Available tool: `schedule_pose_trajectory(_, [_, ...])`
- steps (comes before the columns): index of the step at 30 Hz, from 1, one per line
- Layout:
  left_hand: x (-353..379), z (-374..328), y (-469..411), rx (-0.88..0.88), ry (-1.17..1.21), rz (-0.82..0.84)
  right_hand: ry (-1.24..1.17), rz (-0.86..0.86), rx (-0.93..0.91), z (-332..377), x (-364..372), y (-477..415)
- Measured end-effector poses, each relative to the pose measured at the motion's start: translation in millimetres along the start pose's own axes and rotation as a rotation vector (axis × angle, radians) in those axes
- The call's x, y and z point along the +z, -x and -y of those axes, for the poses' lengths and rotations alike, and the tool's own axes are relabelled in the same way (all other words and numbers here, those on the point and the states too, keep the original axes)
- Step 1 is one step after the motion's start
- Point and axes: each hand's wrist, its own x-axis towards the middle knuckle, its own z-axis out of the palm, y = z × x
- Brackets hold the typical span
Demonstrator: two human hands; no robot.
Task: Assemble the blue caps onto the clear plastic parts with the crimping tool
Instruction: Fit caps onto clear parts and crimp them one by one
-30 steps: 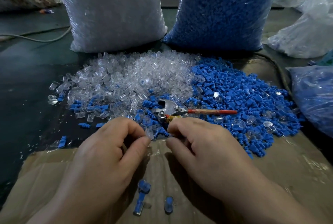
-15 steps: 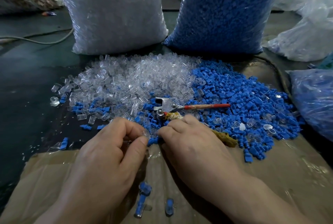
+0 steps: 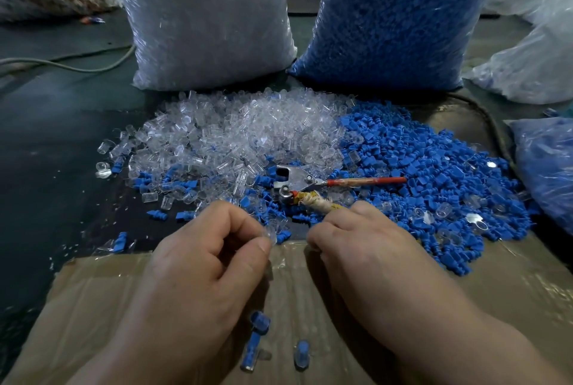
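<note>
Clear tubes (image 3: 235, 139), ribbed blue caps (image 3: 418, 161)

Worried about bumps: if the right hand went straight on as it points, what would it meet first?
Probably the tool: its wrapped handle lies right at the knuckles of the right hand, among blue caps. Whether they touch is unclear.

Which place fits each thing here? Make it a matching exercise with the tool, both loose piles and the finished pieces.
Things: 1 crimping tool; 2 clear parts pile; 3 blue caps pile; 4 finished pieces.
Places: A on the cardboard; B in front of the blue sack; C where the two piles meet; D in front of the white sack.
Pairs: 1-C; 2-D; 3-B; 4-A.
</note>
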Motion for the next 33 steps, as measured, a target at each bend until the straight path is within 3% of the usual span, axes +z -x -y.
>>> schedule_pose_trajectory(5, [1.1,3.5,-0.6,-0.063,0.136,0.002,-0.023,0.018,0.000,1.5,-3.5,1.0])
schedule_pose_trajectory(8, [2.1,7.1,-2.5,-0.201,0.425,-0.004,-0.127,-0.043,0.058,3.2,-4.9,3.1])
schedule_pose_trajectory(12, [3.6,8.7,-6.6,-0.309,0.634,0.041,-0.580,-0.195,0.200,4.3,-7.3,4.6])
schedule_pose_trajectory(16, [8.1,5.5,-7.0,-0.310,0.669,0.075,-1.351,0.021,0.373,15.0,-10.7,2.5])
schedule_pose_trajectory(22, [9.2,1.4,-8.5,-0.339,0.719,0.055,-1.668,0.008,0.385,12.7,-8.5,-1.8])
schedule_pose_trajectory(25, [9.6,0.3,-8.0,-0.339,0.725,0.049,-1.586,-0.020,0.365,11.5,-6.2,-0.4])
schedule_pose_trajectory(30, [10.1,-5.0,-7.6,-0.364,0.716,0.069,-0.789,-0.310,0.062,10.8,-1.5,4.2])
schedule_pose_trajectory(33, [10.0,-7.9,-6.5,-0.364,0.706,0.080,-0.570,-0.371,-0.051,12.2,0.9,4.4])
